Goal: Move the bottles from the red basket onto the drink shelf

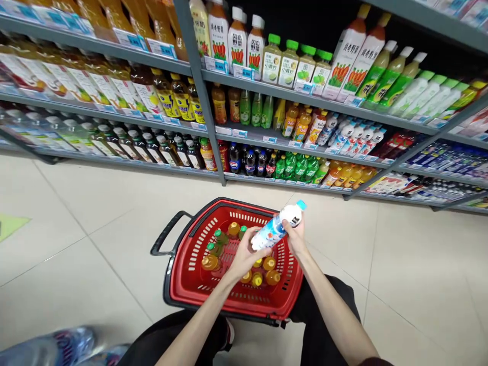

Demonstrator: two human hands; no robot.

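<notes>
A white and blue drink bottle with a light blue cap is tilted between my two hands, above a red shopping basket. My left hand is closed round its base end. Near the cap end, my right hand grips the bottle's shoulder. Several bottles stand inside the basket below: orange ones and green-capped ones on the left, more orange and yellow-capped ones on the right. My hands and the held bottle hide part of the basket's inside.
Grey shelves packed with drinks run along the far side. The basket's black handle sticks out to the left. Large clear bottles lie at the lower left. My legs flank the basket's near side on the tiled floor.
</notes>
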